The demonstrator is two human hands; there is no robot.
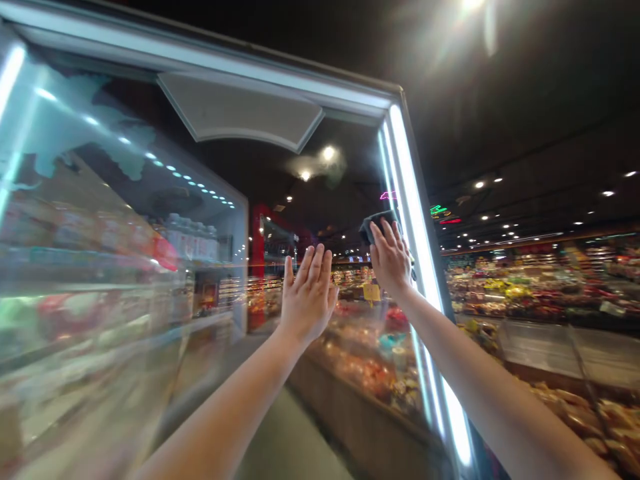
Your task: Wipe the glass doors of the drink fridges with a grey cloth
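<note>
A large glass pane (280,180) in a pale, lit frame stands in front of me. My left hand (307,297) is raised flat toward its middle, fingers stretched out and holding nothing; it appears to rest on the glass. Close to the right edge of the pane, my right hand (392,263) presses a dark cloth (369,228) against the surface, its fingers laid over it. Part of the cloth is hidden under that palm.
A bright light strip (423,233) runs down the frame's right side, beside my right hand. Blurred shelves with bottles (193,237) show at left. A pale panel (245,107) is at the top. Store displays (545,280) with goods spread out at right.
</note>
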